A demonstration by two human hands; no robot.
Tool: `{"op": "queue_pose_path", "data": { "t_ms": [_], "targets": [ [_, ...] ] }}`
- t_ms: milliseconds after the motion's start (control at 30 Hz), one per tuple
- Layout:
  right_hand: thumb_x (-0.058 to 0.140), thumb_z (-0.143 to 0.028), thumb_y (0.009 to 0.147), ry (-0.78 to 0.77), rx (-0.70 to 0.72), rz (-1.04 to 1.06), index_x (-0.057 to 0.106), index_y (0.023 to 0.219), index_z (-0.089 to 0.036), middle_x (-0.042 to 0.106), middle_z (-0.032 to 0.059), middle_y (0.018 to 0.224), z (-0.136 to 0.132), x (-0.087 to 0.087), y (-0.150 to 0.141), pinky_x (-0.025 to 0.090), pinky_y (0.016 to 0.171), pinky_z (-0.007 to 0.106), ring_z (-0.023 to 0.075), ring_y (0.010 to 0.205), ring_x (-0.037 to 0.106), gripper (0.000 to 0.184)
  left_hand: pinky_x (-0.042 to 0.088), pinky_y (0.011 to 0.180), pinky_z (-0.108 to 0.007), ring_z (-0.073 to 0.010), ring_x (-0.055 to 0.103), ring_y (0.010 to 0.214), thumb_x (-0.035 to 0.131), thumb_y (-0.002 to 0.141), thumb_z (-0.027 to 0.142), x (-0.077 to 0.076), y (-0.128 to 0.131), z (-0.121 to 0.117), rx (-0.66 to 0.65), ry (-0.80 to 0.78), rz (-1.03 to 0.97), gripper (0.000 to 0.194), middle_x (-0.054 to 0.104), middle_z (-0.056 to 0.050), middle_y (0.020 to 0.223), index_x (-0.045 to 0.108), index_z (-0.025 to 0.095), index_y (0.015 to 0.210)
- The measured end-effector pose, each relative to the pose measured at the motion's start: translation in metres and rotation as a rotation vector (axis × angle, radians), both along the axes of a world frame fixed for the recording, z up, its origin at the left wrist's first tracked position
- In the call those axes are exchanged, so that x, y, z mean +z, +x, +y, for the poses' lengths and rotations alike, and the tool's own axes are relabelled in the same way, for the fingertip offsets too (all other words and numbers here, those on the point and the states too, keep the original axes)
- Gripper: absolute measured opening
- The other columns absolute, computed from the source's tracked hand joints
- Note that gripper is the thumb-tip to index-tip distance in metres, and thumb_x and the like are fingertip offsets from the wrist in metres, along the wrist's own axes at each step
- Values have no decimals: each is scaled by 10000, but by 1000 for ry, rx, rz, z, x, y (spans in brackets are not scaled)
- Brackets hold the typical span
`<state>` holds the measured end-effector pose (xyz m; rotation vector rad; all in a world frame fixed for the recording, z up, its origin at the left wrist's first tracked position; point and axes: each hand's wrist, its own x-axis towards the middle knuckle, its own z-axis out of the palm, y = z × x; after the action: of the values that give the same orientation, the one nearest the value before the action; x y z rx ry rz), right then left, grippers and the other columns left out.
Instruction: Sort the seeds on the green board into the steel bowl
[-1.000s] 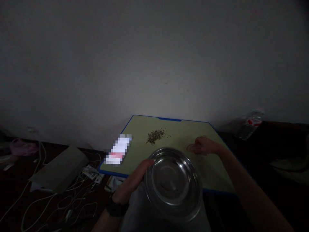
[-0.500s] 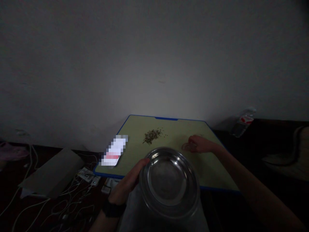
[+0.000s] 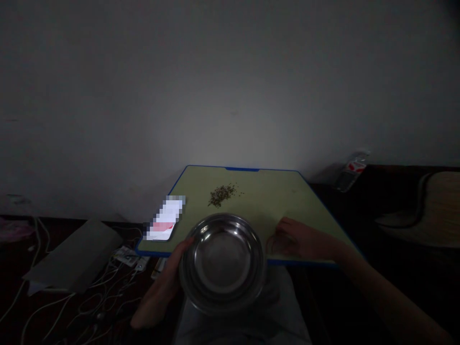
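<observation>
The room is dim. My left hand [image 3: 163, 285] grips the left rim of a shiny steel bowl [image 3: 223, 261], held at the near edge of a small green table with a blue border [image 3: 258, 201]. The bowl looks empty. My right hand [image 3: 298, 239] lies on the table's near right part, fingers curled over a thin reddish loop [image 3: 272, 243]; I cannot make out whether it grips it. A small heap of brownish seeds [image 3: 220, 195] lies on the table beyond the bowl.
A lit phone [image 3: 164, 224] rests on the table's left corner. White cables and a power strip [image 3: 122, 268] and a flat grey board [image 3: 72, 254] lie on the dark floor at left. A plastic bottle [image 3: 350, 171] lies at right against the wall.
My right hand slid from the middle of the table back toward its near edge. The bowl came down and to the left with my left hand.
</observation>
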<state>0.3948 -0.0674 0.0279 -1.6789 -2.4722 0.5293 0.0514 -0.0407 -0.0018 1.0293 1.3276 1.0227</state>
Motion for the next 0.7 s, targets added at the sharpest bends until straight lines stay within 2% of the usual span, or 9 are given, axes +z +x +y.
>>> {"op": "queue_pose_path", "data": {
  "t_ms": [100, 167, 233, 300, 400, 467, 567, 633, 700],
  "targets": [
    [682, -442, 667, 73, -14, 10, 524, 1204, -167, 545, 133, 1165, -19, -11, 0, 424, 882, 379, 267, 1057, 510, 623, 477, 741, -367, -258, 640, 806, 619, 639, 417, -8, 1, 13, 64, -160, -223, 279, 740, -34, 750, 698, 177, 757],
    [725, -471, 609, 185, -20, -47, 451, 1305, -171, 475, 141, 1303, -31, -26, -4, 375, 974, 427, 308, 1196, 420, 806, 466, 700, -335, -223, 632, 702, 650, 609, 402, -10, 0, 16, 61, -213, -310, 256, 721, -10, 648, 689, 162, 689],
    [674, -413, 699, 301, -30, -108, 419, 1344, -192, 436, 115, 1369, -42, -43, -11, 346, 1018, 450, 305, 1270, 356, 727, 455, 668, -316, -196, 612, 621, 667, 593, 386, -10, -2, 15, 68, -239, -345, 234, 698, 5, 570, 676, 156, 632],
    [553, -298, 821, 429, -64, -137, 432, 1339, -191, 450, 89, 1369, -52, -60, -18, 354, 1030, 442, 274, 1289, 348, 543, 454, 658, -316, -187, 602, 590, 673, 589, 368, -7, -2, 14, 93, -246, -344, 216, 692, 8, 552, 672, 154, 624],
    [465, -234, 874, 548, -83, -108, 526, 1260, -183, 525, 74, 1303, -61, -73, -25, 392, 1014, 433, 261, 1266, 394, 395, 465, 675, -335, -211, 626, 633, 671, 596, 358, -1, 1, 13, 92, -220, -325, 233, 706, -9, 596, 689, 144, 686],
    [438, -224, 884, 575, -98, -30, 575, 1203, -203, 600, 59, 1213, -63, -71, -26, 443, 970, 406, 246, 1209, 470, 347, 471, 702, -342, -238, 645, 709, 674, 596, 350, 4, 3, 11, 55, -182, -330, 251, 717, -22, 637, 699, 142, 733],
    [363, -228, 911, 547, -194, 172, 580, 1187, -232, 667, 52, 1093, -55, -56, -24, 526, 837, 314, 187, 998, 627, 351, 472, 753, -343, -257, 648, 809, 673, 609, 348, 12, 5, 7, 18, -149, -348, 248, 735, -40, 709, 707, 154, 760],
    [330, -262, 923, 490, -289, 306, 545, 1223, -234, 673, 59, 1068, -42, -43, -22, 532, 797, 296, 164, 900, 657, 371, 471, 776, -346, -259, 647, 837, 671, 626, 357, 15, 6, 2, 1, -151, -357, 247, 741, -45, 743, 710, 163, 775],
    [338, -314, 921, 429, -339, 402, 534, 1234, -232, 663, 67, 1061, -20, -32, -22, 505, 832, 319, 169, 922, 637, 377, 469, 791, -356, -263, 647, 856, 665, 647, 373, 13, 4, -3, -33, -173, -358, 279, 744, -49, 773, 711, 163, 825]
  ]
}}
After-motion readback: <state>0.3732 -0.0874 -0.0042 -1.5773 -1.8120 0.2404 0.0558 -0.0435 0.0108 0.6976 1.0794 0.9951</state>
